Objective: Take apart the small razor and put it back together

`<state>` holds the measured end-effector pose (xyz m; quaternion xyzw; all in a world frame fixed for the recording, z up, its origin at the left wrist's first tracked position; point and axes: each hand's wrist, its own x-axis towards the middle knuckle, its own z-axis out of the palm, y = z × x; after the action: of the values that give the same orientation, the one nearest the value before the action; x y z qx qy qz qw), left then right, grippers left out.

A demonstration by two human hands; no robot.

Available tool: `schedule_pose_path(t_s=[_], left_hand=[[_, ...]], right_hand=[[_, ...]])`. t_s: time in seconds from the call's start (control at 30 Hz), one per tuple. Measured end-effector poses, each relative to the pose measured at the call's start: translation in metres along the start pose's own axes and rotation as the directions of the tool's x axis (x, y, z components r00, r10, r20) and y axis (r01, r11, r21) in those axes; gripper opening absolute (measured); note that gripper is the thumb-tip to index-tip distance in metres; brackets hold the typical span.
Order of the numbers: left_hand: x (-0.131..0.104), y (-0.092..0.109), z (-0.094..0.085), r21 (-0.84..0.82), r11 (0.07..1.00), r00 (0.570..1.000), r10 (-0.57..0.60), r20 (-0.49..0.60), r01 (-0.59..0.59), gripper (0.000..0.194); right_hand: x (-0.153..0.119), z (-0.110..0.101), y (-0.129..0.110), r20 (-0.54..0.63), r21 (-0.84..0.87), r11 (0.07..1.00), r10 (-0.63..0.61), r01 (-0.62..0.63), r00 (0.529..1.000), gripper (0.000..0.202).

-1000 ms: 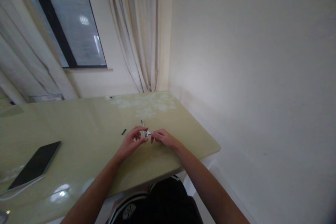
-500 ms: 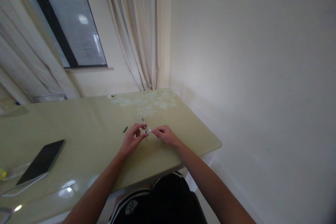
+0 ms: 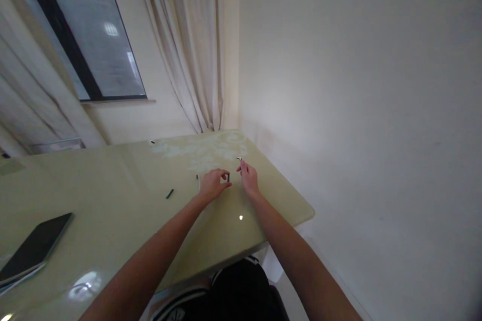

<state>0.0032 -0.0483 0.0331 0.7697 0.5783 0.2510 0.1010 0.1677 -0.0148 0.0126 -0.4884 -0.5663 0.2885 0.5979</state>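
My left hand (image 3: 214,183) is over the table with thumb and fingers closed on the two ends of a small dark green stick (image 3: 228,177), which it keeps upright. To its right, my right hand (image 3: 248,178) pinches a small shiny metal piece (image 3: 239,158) that sticks out past the fingertips; its exact kind is too small to make out. The two hands are apart. Another short dark green stick (image 3: 169,193) lies on the table left of my left hand. A thin item with a dark tip (image 3: 197,177) is mostly hidden behind that hand.
The glossy pale table (image 3: 124,195) ends at a rounded corner beside the white wall (image 3: 357,110). A dark tablet-like slab (image 3: 35,248) lies at the left. A tiny dark object (image 3: 152,142) sits near the far edge, below the curtains (image 3: 188,50).
My hands have come apart and shifted right. The right hand has lifted away and turned upward with the metal piece. The left hand still grips the dark green stick. The view has swung slightly.
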Motion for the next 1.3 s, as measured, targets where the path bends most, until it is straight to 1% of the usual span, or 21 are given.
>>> schedule_pose_path(t_s=[0.1, 0.17, 0.23, 0.3, 0.37, 0.43, 0.5, 0.57, 0.6, 0.63, 0.67, 0.7, 0.73, 0.77, 0.83, 0.9, 1.0, 1.1, 1.2, 1.23, 1.3], left_hand=[[0.028, 0.009, 0.019, -0.005, 0.998, 0.997, -0.068, 0.035, 0.068, 0.030], [0.039, 0.011, 0.031, -0.019, 0.994, 0.993, -0.105, 0.059, 0.106, 0.024], [0.043, 0.011, 0.039, -0.042, 0.992, 0.991, -0.115, 0.075, 0.118, 0.023], [0.043, 0.008, 0.040, -0.068, 0.992, 0.993, -0.097, 0.073, 0.102, 0.033], [0.037, -0.001, 0.031, -0.088, 0.993, 0.996, -0.072, 0.046, 0.076, 0.048], [0.025, -0.019, 0.013, -0.094, 0.994, 0.998, -0.064, -0.003, 0.063, 0.055], [0.005, -0.047, -0.012, -0.086, 0.993, 0.995, -0.086, -0.056, 0.081, 0.048], [-0.023, -0.083, -0.037, -0.064, 0.989, 0.984, -0.139, -0.110, 0.133, 0.039], [-0.039, -0.101, -0.047, -0.044, 0.983, 0.971, -0.180, -0.154, 0.176, 0.039], [-0.054, -0.118, -0.056, -0.006, 0.971, 0.942, -0.234, -0.240, 0.240, 0.041], [-0.069, -0.134, -0.062, 0.028, 0.950, 0.902, -0.287, -0.321, 0.312, 0.046], [-0.082, -0.146, -0.065, 0.047, 0.927, 0.871, -0.332, -0.361, 0.372, 0.052], [-0.092, -0.154, -0.067, 0.054, 0.907, 0.857, -0.374, -0.356, 0.418, 0.056], [-0.099, -0.159, -0.066, 0.063, 0.888, 0.851, -0.412, -0.326, 0.455, 0.058], [-0.104, -0.157, -0.062, 0.083, 0.883, 0.860, -0.424, -0.284, 0.462, 0.050], [-0.103, -0.148, -0.057, 0.089, 0.900, 0.880, -0.392, -0.267, 0.428, 0.036], [-0.099, -0.134, -0.053, 0.075, 0.915, 0.896, -0.369, -0.249, 0.397, 0.026], [-0.098, -0.128, -0.052, 0.053, 0.928, 0.899, -0.343, -0.270, 0.370, 0.022], [-0.095, -0.117, -0.050, -0.075, 0.948, 0.898, -0.317, -0.304, 0.310, 0.023], [-0.094, -0.111, -0.049, -0.136, 0.953, 0.900, -0.302, -0.314, 0.272, 0.025], [-0.091, -0.094, -0.046, -0.232, 0.960, 0.908, -0.231, -0.350, 0.155, 0.030]], right_hand=[[-0.008, -0.006, 0.007, -0.064, -0.004, 1.000, 0.015, -0.015, 0.998, 0.061], [-0.010, -0.007, 0.008, -0.072, 0.000, 1.000, 0.019, -0.019, 0.997, 0.059], [-0.011, -0.007, 0.008, -0.060, -0.013, 1.000, 0.012, -0.013, 0.998, 0.059], [-0.010, -0.006, 0.007, -0.043, -0.020, 1.000, 0.009, -0.010, 0.999, 0.058], [-0.010, -0.006, 0.006, -0.024, -0.011, 1.000, 0.014, -0.015, 1.000, 0.059], [-0.010, -0.008, 0.005, -0.012, 0.003, 1.000, 0.018, -0.018, 1.000, 0.061], [-0.012, -0.009, 0.003, -0.003, 0.002, 1.000, 0.004, -0.004, 1.000, 0.062], [-0.015, -0.008, -0.001, 0.012, -0.007, 1.000, -0.026, 0.026, 1.000, 0.062], [-0.017, -0.005, -0.004, 0.027, -0.009, 0.999, -0.045, 0.045, 0.999, 0.061], [-0.019, -0.001, -0.008, 0.045, -0.008, 0.998, -0.063, 0.064, 0.997, 0.060], [-0.021, 0.005, -0.014, 0.069, -0.006, 0.997, -0.080, 0.080, 0.994, 0.058], [-0.023, 0.012, -0.020, 0.094, -0.010, 0.995, -0.095, 0.096, 0.991, 0.055], [-0.025, 0.021, -0.026, 0.120, -0.020, 0.994, -0.108, 0.111, 0.987, 0.052], [-0.027, 0.031, -0.033, 0.145, -0.038, 0.992, -0.114, 0.121, 0.983, 0.048], [-0.034, 0.053, -0.044, 0.179, -0.077, 0.988, -0.116, 0.131, 0.977, 0.044], [-0.042, 0.071, -0.049, 0.180, -0.086, 0.990, -0.097, 0.114, 0.979, 0.041], [-0.057, 0.085, -0.045, 0.196, -0.108, 0.992, -0.049, 0.072, 0.979, 0.039], [-0.069, 0.082, -0.035, 0.256, -0.155, 0.984, -0.040, 0.082, 0.966, 0.039], [-0.072, 0.072, -0.030, 0.326, -0.123, 0.986, -0.068, 0.114, 0.943, 0.041], [-0.072, 0.070, -0.031, 0.345, -0.092, 0.989, -0.077, 0.115, 0.936, 0.041], [-0.072, 0.068, -0.033, 0.382, -0.013, 0.995, -0.090, 0.102, 0.920, 0.041]])
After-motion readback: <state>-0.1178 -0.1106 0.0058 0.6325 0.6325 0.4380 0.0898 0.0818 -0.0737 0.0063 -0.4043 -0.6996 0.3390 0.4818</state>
